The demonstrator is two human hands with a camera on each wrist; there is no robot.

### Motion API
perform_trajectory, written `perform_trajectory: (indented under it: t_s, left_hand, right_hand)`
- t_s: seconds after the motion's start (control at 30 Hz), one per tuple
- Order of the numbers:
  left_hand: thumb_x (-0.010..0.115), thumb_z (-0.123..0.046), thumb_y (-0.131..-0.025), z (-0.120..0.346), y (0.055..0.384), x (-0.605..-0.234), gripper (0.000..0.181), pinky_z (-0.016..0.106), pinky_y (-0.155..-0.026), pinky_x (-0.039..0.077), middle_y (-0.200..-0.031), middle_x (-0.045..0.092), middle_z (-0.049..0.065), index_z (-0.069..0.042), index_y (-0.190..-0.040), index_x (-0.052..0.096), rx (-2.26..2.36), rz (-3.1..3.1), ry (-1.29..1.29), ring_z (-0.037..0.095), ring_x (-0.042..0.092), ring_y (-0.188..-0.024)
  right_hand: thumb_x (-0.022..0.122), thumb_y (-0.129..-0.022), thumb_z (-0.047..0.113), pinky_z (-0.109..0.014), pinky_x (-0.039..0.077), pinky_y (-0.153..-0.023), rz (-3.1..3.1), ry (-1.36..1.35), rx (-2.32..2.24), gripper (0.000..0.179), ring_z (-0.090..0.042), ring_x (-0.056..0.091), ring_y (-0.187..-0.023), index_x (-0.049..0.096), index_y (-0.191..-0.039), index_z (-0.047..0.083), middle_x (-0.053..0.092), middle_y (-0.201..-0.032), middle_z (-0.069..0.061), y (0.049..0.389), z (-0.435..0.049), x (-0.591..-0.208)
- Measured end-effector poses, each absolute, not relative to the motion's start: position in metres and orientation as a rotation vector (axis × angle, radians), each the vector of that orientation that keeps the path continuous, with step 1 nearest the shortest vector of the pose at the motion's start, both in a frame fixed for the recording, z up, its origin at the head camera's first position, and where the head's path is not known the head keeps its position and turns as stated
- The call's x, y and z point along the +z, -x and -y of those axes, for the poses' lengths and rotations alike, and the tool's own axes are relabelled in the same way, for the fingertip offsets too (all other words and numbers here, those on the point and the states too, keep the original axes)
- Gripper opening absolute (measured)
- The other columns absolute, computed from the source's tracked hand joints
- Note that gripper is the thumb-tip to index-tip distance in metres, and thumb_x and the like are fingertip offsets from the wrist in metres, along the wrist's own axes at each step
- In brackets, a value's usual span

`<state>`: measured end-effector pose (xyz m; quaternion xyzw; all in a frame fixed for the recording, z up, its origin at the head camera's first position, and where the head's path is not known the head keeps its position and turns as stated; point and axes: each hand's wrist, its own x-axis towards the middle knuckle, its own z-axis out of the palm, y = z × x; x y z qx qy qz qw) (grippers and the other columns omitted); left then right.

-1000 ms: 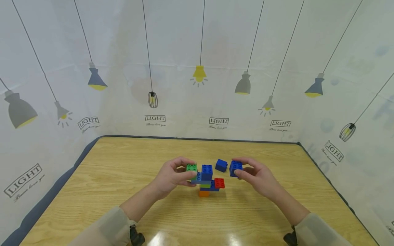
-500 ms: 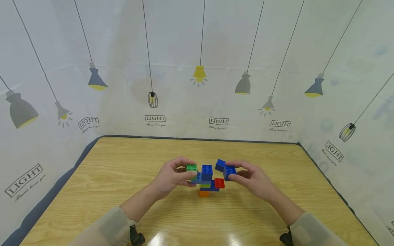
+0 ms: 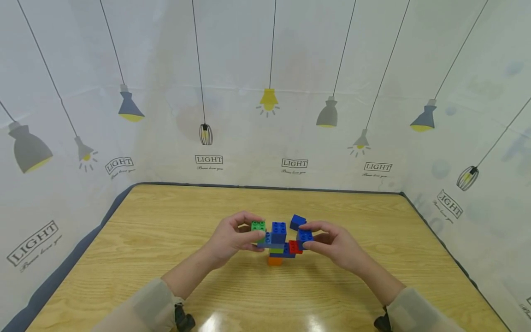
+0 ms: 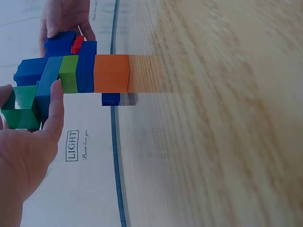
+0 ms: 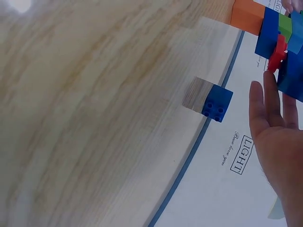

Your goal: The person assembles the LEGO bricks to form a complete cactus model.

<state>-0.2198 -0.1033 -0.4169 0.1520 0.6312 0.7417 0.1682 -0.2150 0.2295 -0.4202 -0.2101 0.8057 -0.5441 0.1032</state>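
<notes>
A stacked structure of toy building bricks stands mid-table, with an orange brick (image 3: 274, 261) at its base. Above it are a dark blue brick (image 4: 86, 66), a lime green brick (image 4: 68, 74) and a lighter blue brick (image 4: 49, 78). My left hand (image 3: 232, 239) grips the green brick (image 3: 258, 226) at the structure's upper left, one finger along the lighter blue brick. A blue brick (image 3: 279, 233) tops the stack. Between right thumb and fingers, my right hand (image 3: 340, 245) pinches another blue brick (image 3: 304, 236), right at the thin red brick (image 3: 293, 248) on the structure's right arm.
A loose blue brick (image 3: 297, 222) lies on its side behind the structure, its studs showing in the right wrist view. The wooden table (image 3: 166, 221) ends at a dark edge against a white lamp-printed cloth (image 3: 240, 115).
My right hand has carried its blue brick left and nearer, from beside the loose blue brick to the red brick. My left hand and the structure have stayed in place.
</notes>
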Motion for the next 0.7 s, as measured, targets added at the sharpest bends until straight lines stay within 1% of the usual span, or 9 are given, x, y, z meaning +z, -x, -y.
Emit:
perform_trajectory:
  t_s: [0.17,0.3,0.4,0.43,0.57,0.63,0.7]
  left_hand:
    - [0.074,-0.003,-0.102,0.1037,0.2198,-0.4171,0.027,0.050,-0.091,0.070,-0.110,0.060,0.005,-0.008,-0.129,0.072,2.106,-1.800,-0.435,0.019,0.068,-0.098]
    - [0.075,-0.003,-0.102,0.1038,0.2201,-0.4169,0.031,0.051,-0.090,0.070,-0.110,0.060,0.005,-0.002,-0.133,0.069,2.101,-1.808,-0.448,0.019,0.069,-0.098]
    - [0.075,-0.003,-0.102,0.1040,0.2202,-0.4167,0.033,0.051,-0.091,0.070,-0.110,0.060,0.005,0.000,-0.134,0.067,2.099,-1.809,-0.449,0.019,0.068,-0.098]
    - [0.074,-0.003,-0.102,0.1038,0.2201,-0.4167,0.033,0.052,-0.091,0.070,-0.110,0.060,0.005,0.000,-0.134,0.067,2.100,-1.809,-0.444,0.019,0.068,-0.098]
    - [0.073,-0.002,-0.103,0.1035,0.2197,-0.4165,0.039,0.053,-0.092,0.069,-0.110,0.060,0.005,0.007,-0.139,0.062,2.100,-1.810,-0.440,0.018,0.068,-0.097]
    - [0.073,-0.002,-0.103,0.1033,0.2195,-0.4166,0.040,0.053,-0.092,0.069,-0.109,0.060,0.005,0.009,-0.140,0.060,2.101,-1.809,-0.439,0.018,0.068,-0.096]
    - [0.074,-0.002,-0.103,0.1033,0.2196,-0.4168,0.038,0.053,-0.091,0.069,-0.109,0.060,0.004,0.007,-0.138,0.062,2.104,-1.807,-0.446,0.018,0.067,-0.096]
  right_hand:
    - [0.077,-0.105,0.023,-0.028,0.066,-0.096,-2.374,0.618,-1.606,0.043,-0.030,0.076,-0.119,0.068,-0.145,0.010,0.063,-0.150,-0.024,0.2147,-0.2290,-0.4222]
    - [0.077,-0.105,0.022,-0.029,0.066,-0.098,-2.342,0.611,-1.621,0.041,-0.036,0.074,-0.123,0.068,-0.144,0.011,0.056,-0.157,-0.024,0.2148,-0.2283,-0.4235]
    - [0.076,-0.106,0.024,-0.031,0.066,-0.100,-2.311,0.599,-1.627,0.043,-0.038,0.073,-0.126,0.066,-0.146,0.010,0.052,-0.160,-0.025,0.2146,-0.2280,-0.4236]
    - [0.075,-0.106,0.024,-0.034,0.066,-0.100,-2.298,0.587,-1.633,0.044,-0.038,0.073,-0.126,0.065,-0.147,0.009,0.052,-0.159,-0.026,0.2144,-0.2277,-0.4237]
    - [0.070,-0.110,0.027,-0.047,0.067,-0.100,-2.242,0.555,-1.669,0.045,-0.037,0.075,-0.122,0.061,-0.149,0.006,0.052,-0.153,-0.029,0.2154,-0.2257,-0.4251]
    - [0.068,-0.111,0.027,-0.053,0.067,-0.100,-2.217,0.533,-1.696,0.044,-0.035,0.076,-0.118,0.061,-0.149,0.005,0.053,-0.150,-0.028,0.2160,-0.2242,-0.4263]
    - [0.067,-0.112,0.026,-0.055,0.066,-0.099,-2.195,0.538,-1.718,0.043,-0.034,0.076,-0.118,0.060,-0.148,0.004,0.052,-0.150,-0.028,0.2165,-0.2231,-0.4274]
